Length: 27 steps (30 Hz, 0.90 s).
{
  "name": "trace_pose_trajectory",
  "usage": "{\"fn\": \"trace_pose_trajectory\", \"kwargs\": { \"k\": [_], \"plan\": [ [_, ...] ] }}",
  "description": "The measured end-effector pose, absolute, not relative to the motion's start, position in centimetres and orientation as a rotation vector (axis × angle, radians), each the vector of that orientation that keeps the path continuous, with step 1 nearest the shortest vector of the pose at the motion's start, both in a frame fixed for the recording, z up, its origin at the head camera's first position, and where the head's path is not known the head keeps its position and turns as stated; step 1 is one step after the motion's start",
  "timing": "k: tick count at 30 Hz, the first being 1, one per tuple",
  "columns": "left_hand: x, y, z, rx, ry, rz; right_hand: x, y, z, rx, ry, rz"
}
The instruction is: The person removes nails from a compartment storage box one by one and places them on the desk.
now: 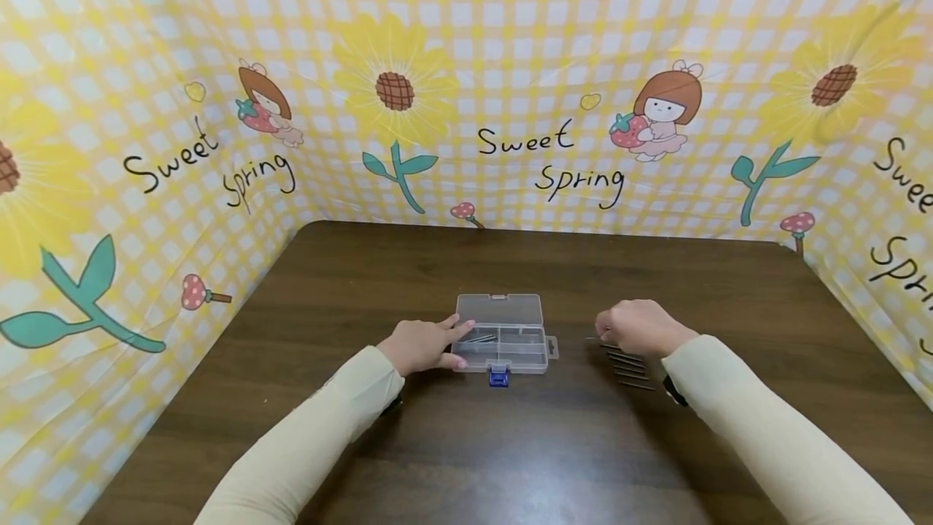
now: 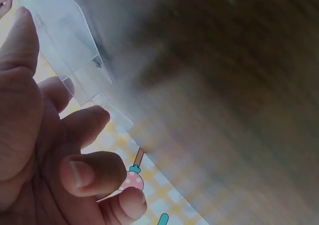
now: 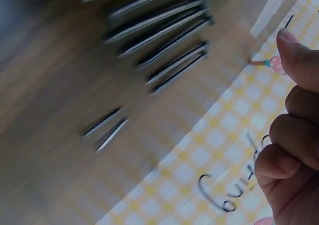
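Touching the left end of open box (image 1: 526, 365) with left hand (image 1: 419, 345), with fingers apart, just beside loose nails (image 1: 479, 338) inside. Pinching thin nail (image 3: 289, 21) in right hand (image 1: 645, 326), close by row of nails (image 3: 163, 32) on worktop (image 1: 437, 444), with box well to its left.

the left arm (image 1: 302, 440) and right arm (image 1: 773, 432), in pale long sleeves, reach forward and angle inward, the hands well apart. the left hand (image 1: 419, 345) lies back upward, thumb (image 2: 20, 43) spread away from the fingers (image 2: 92, 122), which bend loosely. the right hand (image 1: 645, 326) is closed in a pinch at its fingertips (image 3: 291, 43), the other fingers folded toward the palm.
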<state>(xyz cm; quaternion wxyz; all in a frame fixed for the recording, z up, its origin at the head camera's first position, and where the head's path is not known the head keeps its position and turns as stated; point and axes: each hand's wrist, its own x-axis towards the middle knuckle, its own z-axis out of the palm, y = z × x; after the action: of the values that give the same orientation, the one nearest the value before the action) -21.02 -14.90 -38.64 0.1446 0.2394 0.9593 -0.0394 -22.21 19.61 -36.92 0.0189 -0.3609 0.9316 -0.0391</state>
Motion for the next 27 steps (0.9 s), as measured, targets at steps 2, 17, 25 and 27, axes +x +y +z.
{"fn": "trace_pose_trajectory", "kwargs": {
  "k": [2, 17, 25, 27],
  "plan": [
    [-21.1, -14.9, -38.6, 0.7, 2.763, -0.112, -22.2, 20.5, -36.9, -1.088, 2.898, -0.11],
    [-21.2, -15.1, -39.0, 0.705, 2.753, -0.042, -20.6, 25.9, -37.5, -0.957, 2.944, -0.123],
    [-21.2, -14.9, -38.7, 0.704, 2.753, -0.06, -20.6, 27.0, -38.0, -0.916, 2.945, -0.129],
    [-21.2, -14.9, -38.7, 0.684, 2.745, -0.061, -20.5, 27.1, -38.3, -0.926, 2.941, -0.123]
  ]
}}
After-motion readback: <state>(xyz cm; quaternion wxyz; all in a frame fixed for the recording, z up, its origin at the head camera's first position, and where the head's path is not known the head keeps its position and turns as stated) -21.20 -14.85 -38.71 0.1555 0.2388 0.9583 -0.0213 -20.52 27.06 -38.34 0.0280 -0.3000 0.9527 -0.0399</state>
